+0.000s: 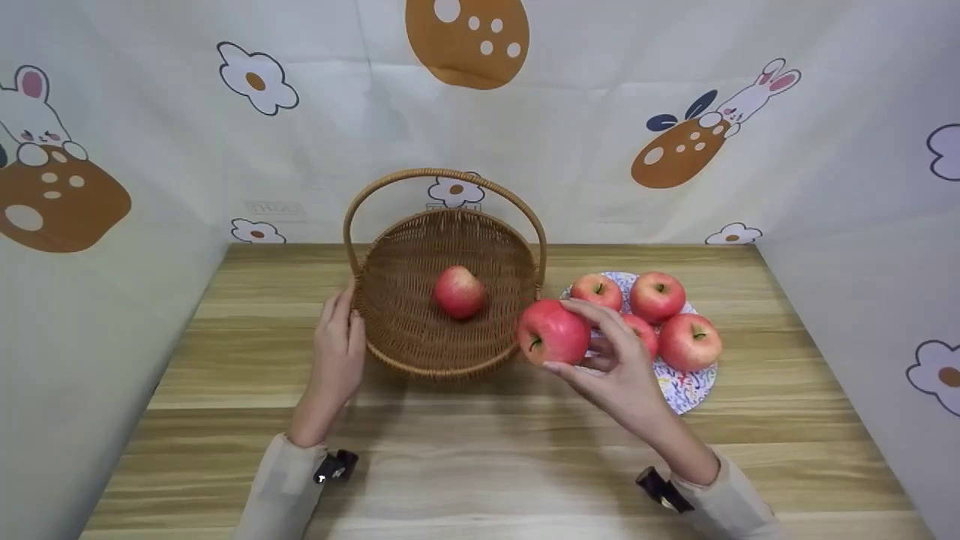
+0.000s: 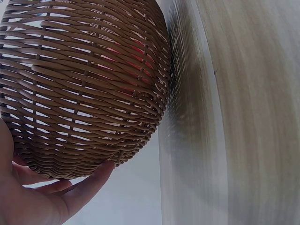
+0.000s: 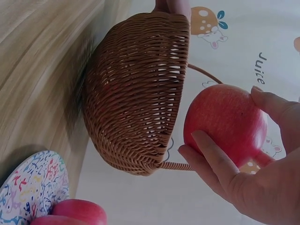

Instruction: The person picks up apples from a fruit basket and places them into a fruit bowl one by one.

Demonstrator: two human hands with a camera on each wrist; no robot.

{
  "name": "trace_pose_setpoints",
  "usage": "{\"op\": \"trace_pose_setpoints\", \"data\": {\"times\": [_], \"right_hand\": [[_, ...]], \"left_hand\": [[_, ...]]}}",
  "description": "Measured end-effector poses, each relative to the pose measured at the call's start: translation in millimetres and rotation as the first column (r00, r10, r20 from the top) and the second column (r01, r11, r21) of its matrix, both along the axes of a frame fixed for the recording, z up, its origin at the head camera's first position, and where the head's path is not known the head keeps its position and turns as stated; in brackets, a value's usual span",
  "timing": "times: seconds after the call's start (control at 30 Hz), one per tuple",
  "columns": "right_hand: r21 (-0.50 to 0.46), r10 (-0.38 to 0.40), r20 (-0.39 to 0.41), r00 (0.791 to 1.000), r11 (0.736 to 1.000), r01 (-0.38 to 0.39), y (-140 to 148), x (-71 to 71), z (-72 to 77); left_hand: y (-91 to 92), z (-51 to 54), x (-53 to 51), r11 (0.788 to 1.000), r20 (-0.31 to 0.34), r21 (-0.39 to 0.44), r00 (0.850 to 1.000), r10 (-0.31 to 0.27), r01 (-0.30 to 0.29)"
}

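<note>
A round wicker basket [image 1: 442,367] with a tall hoop handle stands on the wooden table, one red apple [image 1: 459,292] inside it. My left hand [image 1: 339,345] holds the basket's left side near the rim; in the left wrist view its fingers [image 2: 89,187] lie along the woven wall. Between the thumb and fingers of my right hand [image 1: 626,375] is another red apple [image 1: 555,334], held up by the basket's right rim. The right wrist view shows this apple [image 3: 225,124] raised off the table, apart from the wicker.
To the right, a patterned plate [image 1: 686,386] bears several red apples [image 1: 690,343], partly hidden by my right hand. A printed cloth [image 1: 570,135] with rabbits and flowers walls the table [image 1: 480,465] at the back and sides.
</note>
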State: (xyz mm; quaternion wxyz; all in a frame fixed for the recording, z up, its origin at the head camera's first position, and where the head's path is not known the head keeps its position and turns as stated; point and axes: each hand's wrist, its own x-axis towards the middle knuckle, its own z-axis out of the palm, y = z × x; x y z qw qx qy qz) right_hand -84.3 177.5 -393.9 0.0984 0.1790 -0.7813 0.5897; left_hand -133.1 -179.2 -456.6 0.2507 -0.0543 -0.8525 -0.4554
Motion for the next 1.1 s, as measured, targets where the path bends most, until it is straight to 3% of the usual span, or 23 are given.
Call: {"op": "trace_pose_setpoints", "data": {"times": [0.7,1.1], "right_hand": [[0.041,-0.063,-0.063,0.996,0.997,0.065,28,8.5,-11.3],[0.017,-0.112,-0.006,0.994,0.994,0.112,43,13.8,-14.4]], "left_hand": [[0.6,1.3,1.9,1.0,0.017,0.018,1.0,-0.009,0.008],[0.4,2.8,1.5,0.999,0.013,0.033,1.0,-0.013,0.013]]}}
